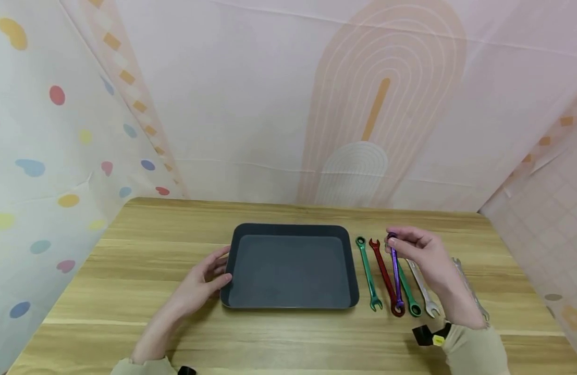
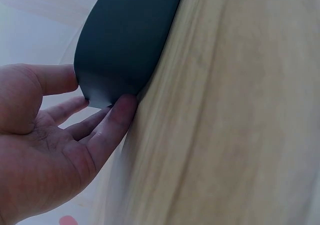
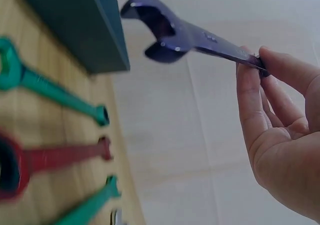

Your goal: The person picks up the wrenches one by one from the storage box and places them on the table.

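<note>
My left hand (image 1: 201, 284) holds the left side of a dark grey rectangular tray (image 1: 354, 276). In the left wrist view, the thumb and fingertips touch the outside of the tray (image 2: 130, 35) near its lower edge. Over the row of wrenches, my right hand (image 1: 421, 255) pinches a purple combination wrench (image 1: 395, 276) at its far end between thumb and fingers. The right wrist view shows the purple wrench's (image 3: 210, 42) open jaw pointing away from the hand, off the table. Beneath it lie a red wrench (image 1: 385, 278) and a green wrench (image 1: 407, 289).
Another green wrench (image 1: 367, 271) lies beside the tray's right side. A silver wrench (image 1: 424, 289) and a further silver wrench (image 1: 471, 289), partly behind the right wrist, lie to the right. All rest on a wooden table (image 1: 288, 344) with patterned cloth behind.
</note>
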Available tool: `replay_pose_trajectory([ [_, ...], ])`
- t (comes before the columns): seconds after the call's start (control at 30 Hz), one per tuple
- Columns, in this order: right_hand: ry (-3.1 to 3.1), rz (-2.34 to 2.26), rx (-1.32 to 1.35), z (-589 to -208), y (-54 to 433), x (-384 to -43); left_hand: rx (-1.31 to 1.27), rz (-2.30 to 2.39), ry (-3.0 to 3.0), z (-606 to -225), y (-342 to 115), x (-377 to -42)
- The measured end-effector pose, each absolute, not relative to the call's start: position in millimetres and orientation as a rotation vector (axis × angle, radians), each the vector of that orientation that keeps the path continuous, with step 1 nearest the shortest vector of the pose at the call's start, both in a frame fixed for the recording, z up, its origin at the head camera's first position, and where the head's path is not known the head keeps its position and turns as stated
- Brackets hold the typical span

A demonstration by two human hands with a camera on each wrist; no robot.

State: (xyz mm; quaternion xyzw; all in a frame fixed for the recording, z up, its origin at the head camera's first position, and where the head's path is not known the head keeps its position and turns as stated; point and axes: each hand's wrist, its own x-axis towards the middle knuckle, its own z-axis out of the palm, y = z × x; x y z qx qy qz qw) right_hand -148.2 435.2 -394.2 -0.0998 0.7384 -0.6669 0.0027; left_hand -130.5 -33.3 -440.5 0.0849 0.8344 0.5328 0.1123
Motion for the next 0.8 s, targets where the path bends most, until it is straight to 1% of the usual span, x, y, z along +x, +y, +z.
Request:
replay_pose_trajectory([
  [0.23, 2.302, -2.142, -0.236, -401.0, 464.7, -142.7, 0.257, 1.564, 2.455, -440.4, -36.2, -130.3],
  [0.5, 2.208, -2.381, -0.315, -400.2, 504.2, -139.9, 0.228, 1.584, 2.430, -439.1, -35.5, -128.3],
  [0.67, 2.173, -2.542, -0.316, -397.2, 529.2, -135.9, 0.244, 1.579, 2.435, -439.5, -35.7, -127.8],
  [0.8, 2.155, -2.569, -0.305, -398.2, 542.2, -132.4, 0.258, 1.584, 2.438, -439.2, -35.7, -127.0],
])
